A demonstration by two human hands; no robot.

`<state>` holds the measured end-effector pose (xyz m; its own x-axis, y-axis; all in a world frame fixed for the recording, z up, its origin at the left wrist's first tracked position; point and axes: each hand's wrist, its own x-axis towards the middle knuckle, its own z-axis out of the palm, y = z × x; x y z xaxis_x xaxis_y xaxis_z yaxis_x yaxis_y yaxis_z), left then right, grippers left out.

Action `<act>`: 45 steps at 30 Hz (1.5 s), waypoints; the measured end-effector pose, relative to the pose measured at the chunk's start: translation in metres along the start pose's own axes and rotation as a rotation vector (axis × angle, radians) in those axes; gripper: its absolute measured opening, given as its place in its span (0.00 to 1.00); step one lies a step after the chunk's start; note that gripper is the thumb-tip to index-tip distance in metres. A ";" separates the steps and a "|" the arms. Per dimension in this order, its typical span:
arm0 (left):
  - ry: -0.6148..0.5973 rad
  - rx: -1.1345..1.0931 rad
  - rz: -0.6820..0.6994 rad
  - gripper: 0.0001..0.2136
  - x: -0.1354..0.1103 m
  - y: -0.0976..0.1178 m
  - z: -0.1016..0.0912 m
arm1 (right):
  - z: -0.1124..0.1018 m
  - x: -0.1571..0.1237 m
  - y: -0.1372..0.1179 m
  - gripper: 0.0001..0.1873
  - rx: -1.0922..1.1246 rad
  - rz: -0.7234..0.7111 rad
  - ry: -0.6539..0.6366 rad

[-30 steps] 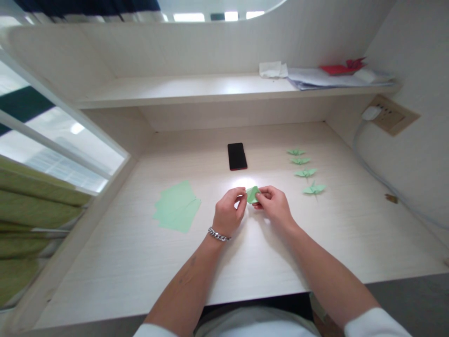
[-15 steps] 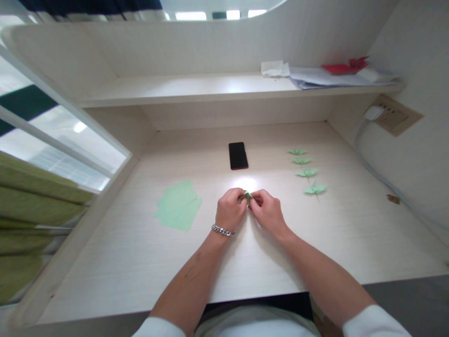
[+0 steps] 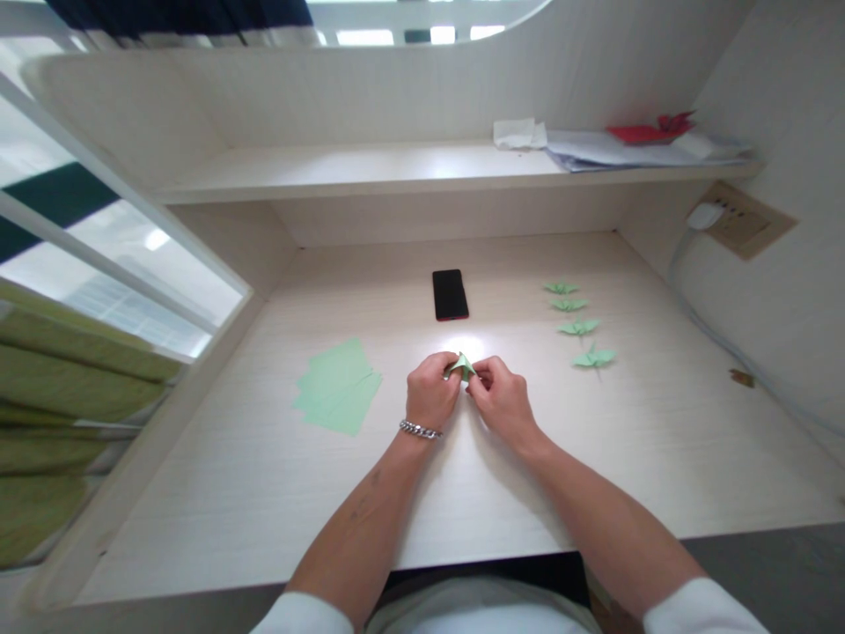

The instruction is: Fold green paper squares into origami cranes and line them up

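Between my two hands is a small folded piece of green paper, raised just over the desk. My left hand, with a chain bracelet on its wrist, pinches the paper's left side. From the right, my right hand grips the other side with its fingertips closed. My fingers cover part of the folds. Off to the left lies a fanned stack of green paper sheets. On the right, several green paper cranes stand in a column on the desk.
A black phone lies beyond my hands. White papers, a red folded paper and a crumpled white tissue rest on the shelf. A plug with a grey cable runs from the wall socket down the right side.
The green folded paper has tilted and opened slightly wider between my fingers. Both hands stay in nearly the same place, and the whole view has shifted a little.
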<state>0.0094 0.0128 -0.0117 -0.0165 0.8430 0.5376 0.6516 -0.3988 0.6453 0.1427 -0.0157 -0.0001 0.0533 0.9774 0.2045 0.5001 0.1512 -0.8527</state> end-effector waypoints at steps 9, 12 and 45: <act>-0.023 0.035 0.026 0.08 -0.002 0.003 -0.001 | 0.001 0.001 -0.001 0.07 -0.048 -0.005 0.019; 0.013 0.036 0.045 0.11 -0.001 0.005 -0.001 | 0.002 0.000 -0.001 0.07 -0.047 -0.012 0.029; 0.043 -0.325 -0.143 0.18 0.000 0.007 -0.006 | 0.000 0.010 0.001 0.12 0.532 0.330 -0.049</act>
<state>0.0093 0.0082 -0.0037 -0.1267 0.8853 0.4474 0.3648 -0.3778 0.8510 0.1438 -0.0053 0.0008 0.0851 0.9888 -0.1222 -0.0356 -0.1196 -0.9922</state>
